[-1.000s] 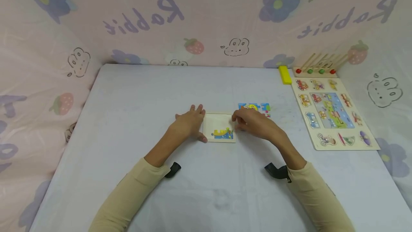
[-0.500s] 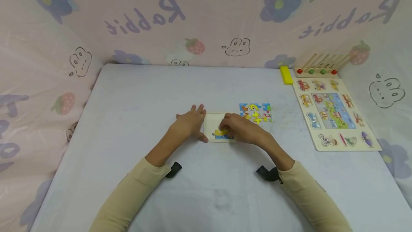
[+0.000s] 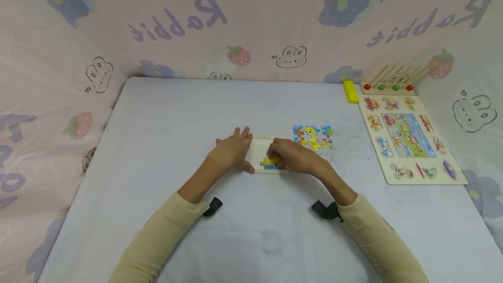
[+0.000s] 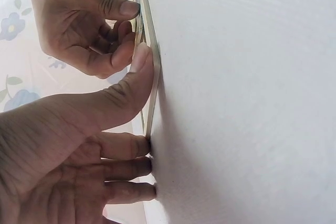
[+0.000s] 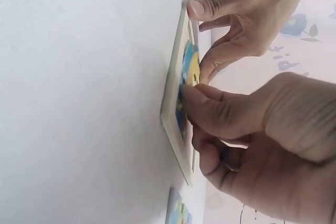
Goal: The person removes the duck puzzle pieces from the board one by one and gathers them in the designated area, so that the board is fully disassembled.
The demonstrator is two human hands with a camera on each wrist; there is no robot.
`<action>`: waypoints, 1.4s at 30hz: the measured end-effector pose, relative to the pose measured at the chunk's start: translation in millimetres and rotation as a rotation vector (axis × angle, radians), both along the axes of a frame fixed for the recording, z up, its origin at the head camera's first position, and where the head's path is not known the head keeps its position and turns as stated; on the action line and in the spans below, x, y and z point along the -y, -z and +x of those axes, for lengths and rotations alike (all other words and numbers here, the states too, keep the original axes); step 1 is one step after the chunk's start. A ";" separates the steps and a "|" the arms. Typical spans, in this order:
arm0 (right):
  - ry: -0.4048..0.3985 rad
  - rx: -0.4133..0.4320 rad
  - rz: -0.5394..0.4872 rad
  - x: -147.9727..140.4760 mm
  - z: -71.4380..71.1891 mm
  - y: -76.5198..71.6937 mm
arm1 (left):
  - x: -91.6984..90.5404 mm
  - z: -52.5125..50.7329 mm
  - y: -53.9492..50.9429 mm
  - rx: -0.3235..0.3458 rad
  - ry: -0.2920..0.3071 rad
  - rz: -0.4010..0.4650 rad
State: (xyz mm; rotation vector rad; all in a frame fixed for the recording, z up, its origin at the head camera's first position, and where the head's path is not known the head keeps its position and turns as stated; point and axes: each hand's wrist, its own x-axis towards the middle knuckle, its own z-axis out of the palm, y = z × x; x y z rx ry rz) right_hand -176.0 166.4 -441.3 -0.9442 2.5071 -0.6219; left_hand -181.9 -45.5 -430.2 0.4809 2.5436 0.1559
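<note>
A small square wooden puzzle tray [image 3: 258,146] lies flat in the middle of the table, with yellow and blue puzzle pieces [image 3: 269,162] along its near side. My left hand [image 3: 229,152] braces the tray's left edge, fingers spread and fairly straight; in the left wrist view its thumb [image 4: 137,74] presses the tray's near rim. Over the tray's right half, my right hand [image 3: 294,154] has curled fingers and pinches a puzzle piece, mostly hidden beneath them. In the right wrist view its thumb [image 5: 210,111] presses down at the blue and yellow pieces [image 5: 190,66].
Several loose puzzle pieces [image 3: 313,138] lie grouped just behind and right of the tray. Farther right are a large wooden picture board [image 3: 373,139], a yellow block [image 3: 350,91] and a wooden rack with pegs and beads [image 3: 389,88]. Printed cloth walls [image 3: 255,25] enclose the table.
My right hand has moved left from the tray's right edge to over the pieces inside, uncovering the loose group behind. Over the last half second it barely shifts. My left hand stays put.
</note>
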 end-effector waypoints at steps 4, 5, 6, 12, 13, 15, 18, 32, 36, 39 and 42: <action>-0.008 0.013 -0.045 -1.7 0.1 -1.4 | -0.2 0.3 -0.4 -0.001 0.001 -0.007; -0.009 0.016 -0.054 -2.3 0.2 -1.6 | -0.2 0.4 -0.7 0.001 0.000 -0.008; -0.010 0.016 -0.062 -3.0 0.4 -2.0 | -0.3 0.5 -1.0 0.002 0.000 -0.008; -0.001 0.033 -0.079 -8.1 0.8 -5.2 | -0.9 0.6 -2.6 0.000 0.003 -0.006; 0.001 0.039 -0.085 -8.6 0.4 -5.4 | -0.8 0.5 -3.0 -0.001 0.004 -0.009; -0.003 0.057 -0.105 -9.4 -1.0 -5.1 | -0.9 0.5 -3.3 -0.001 0.006 -0.013; -0.017 0.081 -0.137 -9.7 -2.7 -4.0 | -1.0 0.1 -2.1 -0.003 0.005 -0.016; 0.084 0.042 -0.233 -42.5 -4.6 -20.0 | -2.3 -0.3 -1.0 0.003 -0.001 -0.025; 0.124 0.037 -0.207 -62.0 -6.0 -24.9 | -2.7 -0.1 -0.9 0.003 -0.004 -0.026; 0.165 0.043 -0.168 -77.6 -8.0 -25.3 | -2.7 0.3 -1.0 0.009 -0.008 -0.026; 0.203 0.049 -0.122 -93.4 -10.7 -22.4 | -2.6 0.6 -1.2 0.012 -0.008 -0.027</action>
